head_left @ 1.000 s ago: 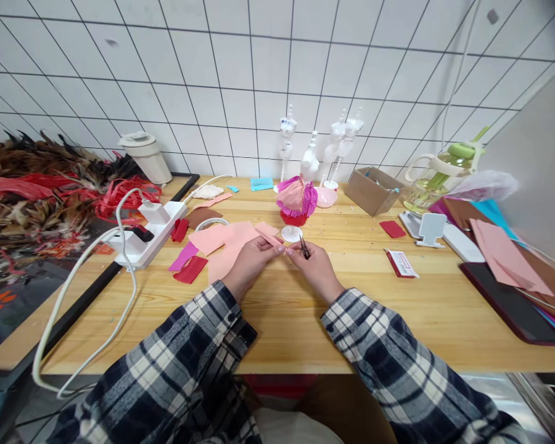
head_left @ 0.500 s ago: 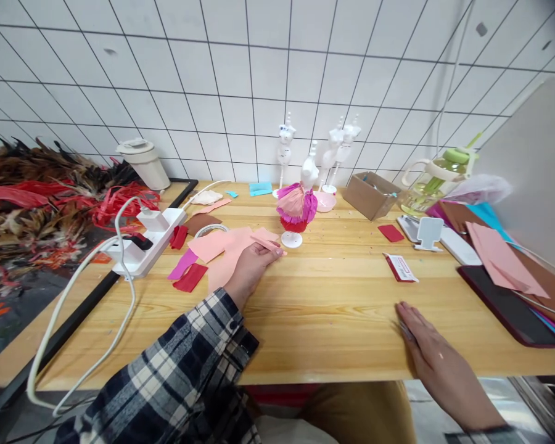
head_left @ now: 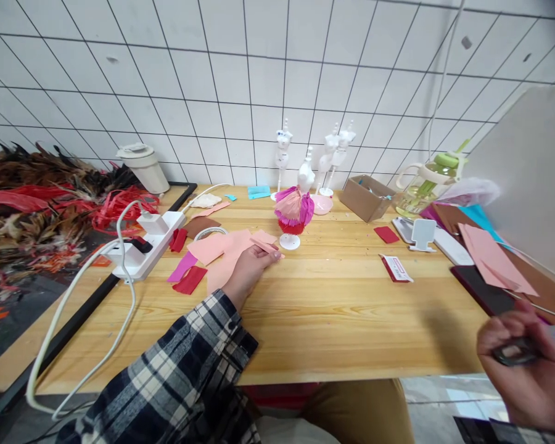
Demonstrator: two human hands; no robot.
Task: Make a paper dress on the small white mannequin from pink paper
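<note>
My left hand rests on the wooden table, its fingers pinched on a folded strip of pink paper. More pink paper sheets lie just left of it. A small white mannequin wearing a pink and red fringed skirt stands just beyond that hand. My right hand is at the lower right, off the table's front edge, blurred, with fingers curled round a small dark object.
A white power strip with cables lies at the left, beside feathers. Bare white mannequins, a cardboard box, a bottle, a red packet and stacked coloured sheets stand at the back and right.
My right hand left the pink paper, swept down and right across the table, and now is off the front edge holding a small dark object. The left hand stayed put.
</note>
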